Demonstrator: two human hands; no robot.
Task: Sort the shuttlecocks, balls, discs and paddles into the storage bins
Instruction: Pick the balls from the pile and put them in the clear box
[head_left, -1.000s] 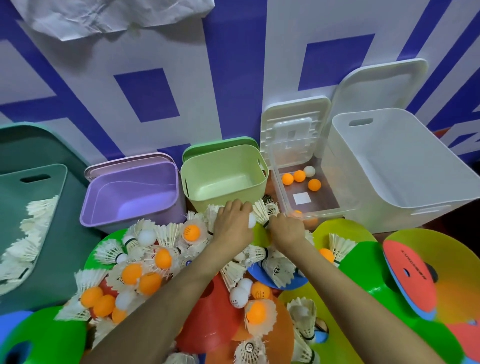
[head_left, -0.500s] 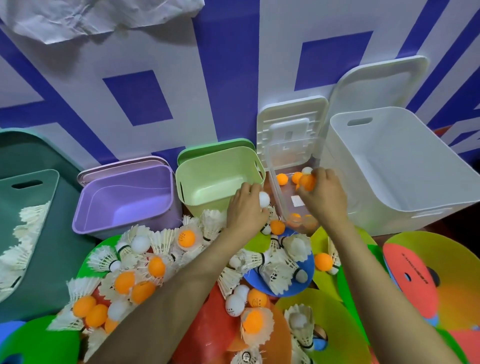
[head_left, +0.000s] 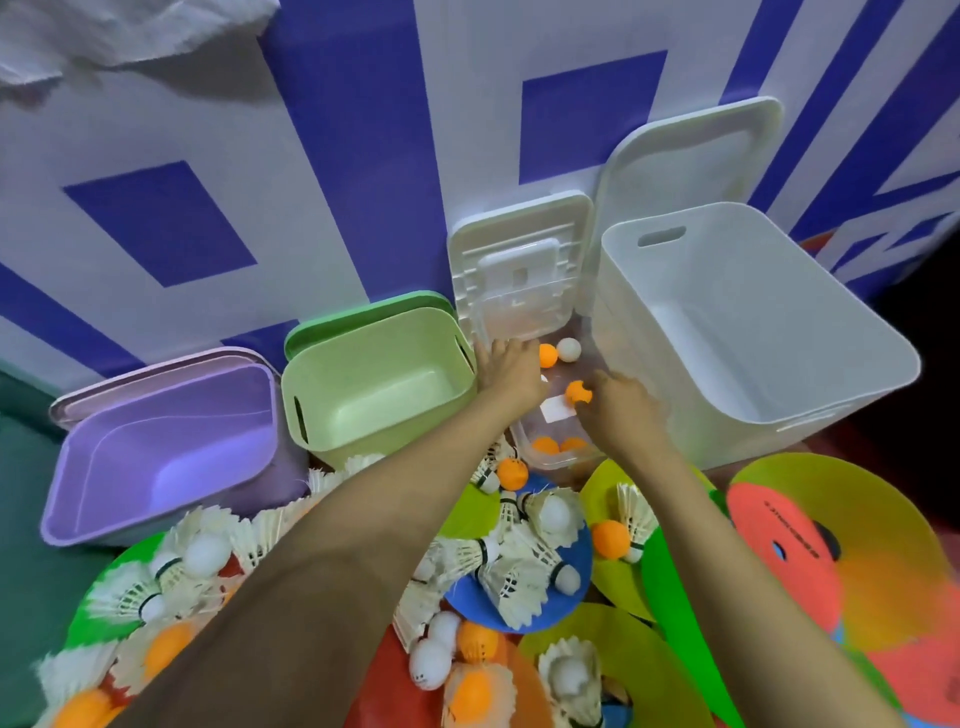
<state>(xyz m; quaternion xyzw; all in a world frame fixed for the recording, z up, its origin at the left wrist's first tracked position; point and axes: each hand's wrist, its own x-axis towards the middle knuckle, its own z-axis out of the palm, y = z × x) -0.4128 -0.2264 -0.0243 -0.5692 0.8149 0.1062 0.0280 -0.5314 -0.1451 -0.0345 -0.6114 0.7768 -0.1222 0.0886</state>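
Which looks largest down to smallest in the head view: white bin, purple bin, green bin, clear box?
1. white bin
2. purple bin
3. green bin
4. clear box, partly covered but plainly smallest

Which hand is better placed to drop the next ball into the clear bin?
Right, probably. The right hand pinches an orange ball above the clear bin. The left hand hovers over the bin's far left corner, but its back faces the camera, so whether its grip holds anything is hidden.

clear bin (head_left: 555, 462): open, orange and white balls (head_left: 548, 354) inside
orange ball (head_left: 578, 392): held over the clear bin
shuttlecocks (head_left: 511, 577): heaped on the discs (head_left: 618, 587)
paddle (head_left: 779, 551): red, laid flat
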